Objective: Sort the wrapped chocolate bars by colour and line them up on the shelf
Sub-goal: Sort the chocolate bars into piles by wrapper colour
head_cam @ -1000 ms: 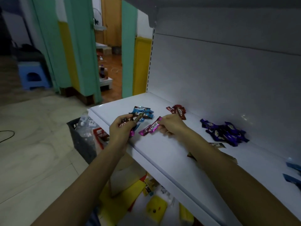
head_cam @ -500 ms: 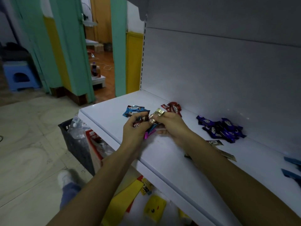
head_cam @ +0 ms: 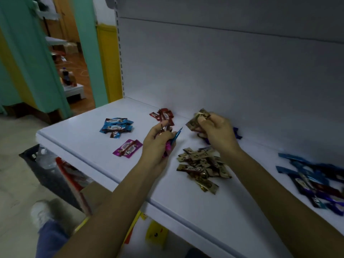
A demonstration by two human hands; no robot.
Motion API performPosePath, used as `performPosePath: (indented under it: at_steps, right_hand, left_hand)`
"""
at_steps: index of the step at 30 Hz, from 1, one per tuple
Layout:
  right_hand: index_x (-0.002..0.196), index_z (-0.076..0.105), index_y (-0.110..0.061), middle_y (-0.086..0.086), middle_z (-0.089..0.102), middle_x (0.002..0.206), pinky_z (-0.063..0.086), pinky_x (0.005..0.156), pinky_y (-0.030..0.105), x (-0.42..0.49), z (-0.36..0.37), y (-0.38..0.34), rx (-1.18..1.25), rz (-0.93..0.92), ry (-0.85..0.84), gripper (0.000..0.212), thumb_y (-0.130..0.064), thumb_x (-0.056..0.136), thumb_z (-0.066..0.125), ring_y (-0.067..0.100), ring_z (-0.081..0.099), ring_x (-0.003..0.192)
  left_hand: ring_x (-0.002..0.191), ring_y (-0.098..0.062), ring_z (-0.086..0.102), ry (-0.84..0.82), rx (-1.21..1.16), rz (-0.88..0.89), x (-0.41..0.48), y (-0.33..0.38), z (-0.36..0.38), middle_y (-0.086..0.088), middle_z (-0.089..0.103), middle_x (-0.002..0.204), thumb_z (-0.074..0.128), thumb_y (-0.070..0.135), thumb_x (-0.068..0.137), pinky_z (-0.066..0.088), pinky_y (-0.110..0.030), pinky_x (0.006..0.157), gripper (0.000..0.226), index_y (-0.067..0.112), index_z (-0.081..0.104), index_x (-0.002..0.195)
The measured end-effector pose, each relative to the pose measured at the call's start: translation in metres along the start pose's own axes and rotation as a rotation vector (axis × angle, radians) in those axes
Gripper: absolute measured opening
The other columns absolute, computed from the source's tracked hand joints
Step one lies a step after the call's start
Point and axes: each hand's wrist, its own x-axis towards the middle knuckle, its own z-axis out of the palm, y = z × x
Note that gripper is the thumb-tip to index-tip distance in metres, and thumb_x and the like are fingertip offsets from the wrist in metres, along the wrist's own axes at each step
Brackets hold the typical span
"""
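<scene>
shelf [head_cam: 83,135]: white and flat, with a white back panel rising behind it.

below the shelf, far left: a dark crate [head_cam: 46,170] on the floor. a white shoe [head_cam: 40,211] stands on the floor in front of it.

blue bars [head_cam: 116,125]: a small stack of light blue wrappers on the left part of the shelf, overlapping one another.

pink bar [head_cam: 127,147]: a single bar lying flat and at an angle, just in front of the blue bars and apart from them.

red bars [head_cam: 163,116]: a small cluster near the back panel, right of the blue bars.

left hand [head_cam: 158,144]: fingers curled round a bundle [head_cam: 176,135] of bars. pink, blue and red wrappers show between the fingers. the hand is above the shelf, between the pink bar and the gold pile.

right hand [head_cam: 216,131]: raised near the back panel, pinching gold bars [head_cam: 195,121] between thumb and fingertips. the exact count cannot be told.

gold pile [head_cam: 201,168]: loose, overlapping gold wrappers on the shelf, below the right hand and toward the front edge.

purple bars [head_cam: 237,133]: partly hidden behind the right hand, near the back panel.

mixed pile [head_cam: 316,179]: dark blue and purple wrappers at the far right, blurred, well apart from the gold pile.
</scene>
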Motion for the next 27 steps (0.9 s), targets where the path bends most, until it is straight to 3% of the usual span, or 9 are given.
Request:
performPosePath:
  at_steps: [2, 4, 7, 10, 13, 15, 19, 24, 27]
  right_hand:
    - [0.097, 0.062, -0.009, -0.009, 0.059, 0.069, 0.041, 0.058, 0.007, -0.01, -0.021, 0.018, -0.268, -0.212, 0.062, 0.01, -0.006, 0.092, 0.054, -0.001, 0.053, 0.061]
    - [0.093, 0.065, -0.015, -0.015, 0.064, 0.077, 0.046, 0.067, 0.01, -0.019, -0.035, 0.038, -0.381, -0.292, 0.032, 0.009, -0.008, 0.088, 0.062, -0.004, 0.06, 0.072]
    - [0.096, 0.074, -0.018, -0.012, 0.07, 0.092, 0.055, 0.084, 0.033, -0.028, -0.039, 0.057, -0.488, -0.276, -0.099, 0.018, -0.016, 0.084, 0.06, 0.004, 0.065, 0.087]
    - [0.092, 0.076, -0.02, -0.021, 0.067, 0.088, 0.049, 0.09, 0.047, -0.033, -0.035, 0.054, -0.524, -0.285, -0.135, 0.035, -0.038, 0.081, 0.048, 0.005, 0.065, 0.084]
    - [0.088, 0.075, -0.02, -0.019, 0.067, 0.079, 0.049, 0.079, 0.027, -0.034, -0.026, 0.041, -0.421, -0.232, -0.122, 0.034, -0.047, 0.086, 0.054, 0.0, 0.063, 0.077]
    - [0.086, 0.073, -0.019, -0.014, 0.068, 0.075, 0.048, 0.069, 0.015, -0.031, -0.014, 0.031, -0.298, -0.121, -0.182, 0.024, -0.041, 0.085, 0.063, -0.001, 0.063, 0.072]
    - [0.091, 0.072, -0.004, 0.008, 0.071, 0.082, 0.055, 0.071, 0.024, -0.023, 0.004, 0.017, -0.131, 0.011, -0.225, 0.014, -0.017, 0.085, 0.069, 0.014, 0.066, 0.074]
    - [0.094, 0.066, -0.007, -0.001, 0.067, 0.074, 0.045, 0.051, 0.014, -0.019, 0.011, 0.005, -0.005, 0.121, -0.22, 0.011, -0.012, 0.092, 0.057, 0.004, 0.059, 0.053]
    - [0.096, 0.066, -0.012, -0.003, 0.065, 0.078, 0.042, 0.05, 0.015, -0.018, 0.016, 0.005, 0.034, 0.152, -0.206, 0.013, -0.014, 0.095, 0.053, 0.004, 0.057, 0.054]
  left_hand:
    - [0.075, -0.008, 0.062, -0.038, 0.028, -0.016, -0.002, -0.012, 0.001, 0.0, 0.065, 0.093, 0.052, -0.008, 0.09, 0.052, -0.017, 0.059, 0.032, 0.019, 0.065, 0.101]
    - [0.075, -0.006, 0.065, -0.064, 0.046, -0.029, -0.006, -0.021, 0.0, -0.001, 0.065, 0.092, 0.05, -0.011, 0.089, 0.052, -0.017, 0.06, 0.034, 0.018, 0.065, 0.101]
    - [0.069, -0.003, 0.066, -0.084, 0.06, -0.009, -0.011, -0.024, -0.003, -0.001, 0.065, 0.09, 0.049, -0.013, 0.088, 0.053, -0.018, 0.062, 0.035, 0.016, 0.065, 0.1]
    - [0.072, -0.006, 0.068, -0.123, 0.062, -0.011, -0.015, -0.023, -0.004, -0.004, 0.064, 0.093, 0.049, -0.015, 0.087, 0.056, -0.023, 0.07, 0.037, 0.015, 0.066, 0.102]
    - [0.075, -0.011, 0.068, -0.16, 0.079, 0.0, -0.02, -0.021, -0.004, -0.006, 0.064, 0.096, 0.05, -0.016, 0.087, 0.057, -0.027, 0.071, 0.04, 0.015, 0.065, 0.107]
    - [0.083, -0.016, 0.067, -0.179, 0.149, 0.03, -0.022, -0.02, -0.004, -0.01, 0.062, 0.105, 0.051, -0.015, 0.086, 0.058, -0.033, 0.079, 0.048, 0.02, 0.061, 0.117]
    - [0.086, -0.015, 0.071, -0.155, 0.052, 0.007, -0.021, -0.018, -0.006, -0.008, 0.06, 0.115, 0.05, -0.012, 0.089, 0.057, -0.03, 0.072, 0.065, 0.032, 0.048, 0.136]
    - [0.105, -0.025, 0.064, 0.01, -0.237, -0.12, -0.012, -0.018, -0.009, -0.013, 0.062, 0.117, 0.049, 0.0, 0.092, 0.057, -0.039, 0.081, 0.045, 0.025, 0.05, 0.129]
    - [0.086, -0.018, 0.066, 0.043, -0.367, -0.198, -0.012, -0.015, -0.009, -0.012, 0.064, 0.105, 0.048, 0.009, 0.092, 0.056, -0.025, 0.059, 0.033, 0.019, 0.05, 0.124]
